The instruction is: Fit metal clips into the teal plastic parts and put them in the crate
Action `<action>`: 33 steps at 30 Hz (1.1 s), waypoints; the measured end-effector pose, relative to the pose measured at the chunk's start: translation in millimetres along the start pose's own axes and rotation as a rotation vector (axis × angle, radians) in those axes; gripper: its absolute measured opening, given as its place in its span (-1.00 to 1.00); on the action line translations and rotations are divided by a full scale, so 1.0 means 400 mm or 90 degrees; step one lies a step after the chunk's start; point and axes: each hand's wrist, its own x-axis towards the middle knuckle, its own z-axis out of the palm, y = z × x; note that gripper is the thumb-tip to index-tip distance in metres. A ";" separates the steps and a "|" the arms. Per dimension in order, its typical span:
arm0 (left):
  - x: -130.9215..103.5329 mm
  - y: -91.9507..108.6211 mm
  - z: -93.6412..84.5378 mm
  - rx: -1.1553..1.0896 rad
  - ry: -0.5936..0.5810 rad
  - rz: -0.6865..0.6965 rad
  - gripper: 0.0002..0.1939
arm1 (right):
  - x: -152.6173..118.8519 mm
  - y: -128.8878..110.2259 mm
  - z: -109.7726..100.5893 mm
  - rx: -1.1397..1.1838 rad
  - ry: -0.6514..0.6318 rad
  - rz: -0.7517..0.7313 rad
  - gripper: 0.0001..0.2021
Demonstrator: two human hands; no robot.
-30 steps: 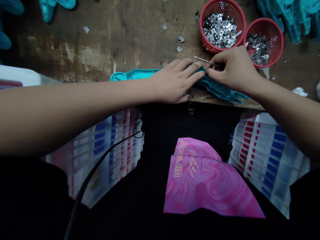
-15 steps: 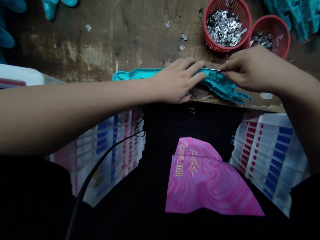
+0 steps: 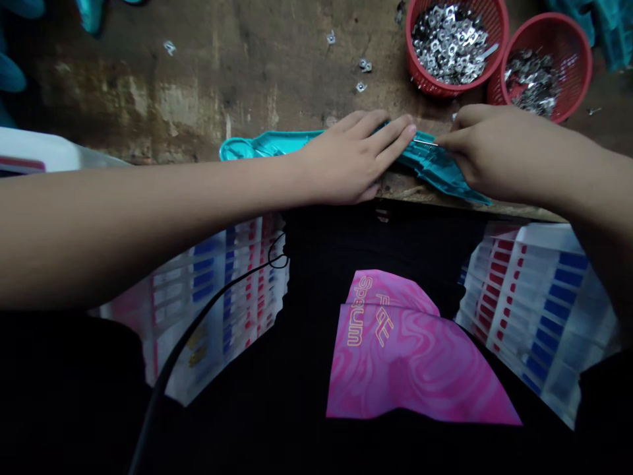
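Press the blue-green plastic piece [image 3: 277, 142] down by the front edge of the counter [image 3: 247, 86] with the flat, open left hand [image 3: 353, 158], and gently steer the thin metal stick [image 3: 426, 143] pinched in the right hand [image 3: 489, 145].
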 end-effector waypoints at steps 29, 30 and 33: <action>0.004 0.021 -0.017 0.079 -0.033 -0.029 0.11 | 0.001 0.028 0.028 0.132 0.168 0.012 -0.79; 0.003 0.021 -0.014 0.083 -0.028 -0.028 0.10 | 0.000 0.017 0.017 0.138 0.156 0.026 -0.82; 0.001 0.016 -0.003 0.082 -0.006 -0.025 0.11 | -0.001 -0.012 -0.025 0.087 0.114 0.074 -0.86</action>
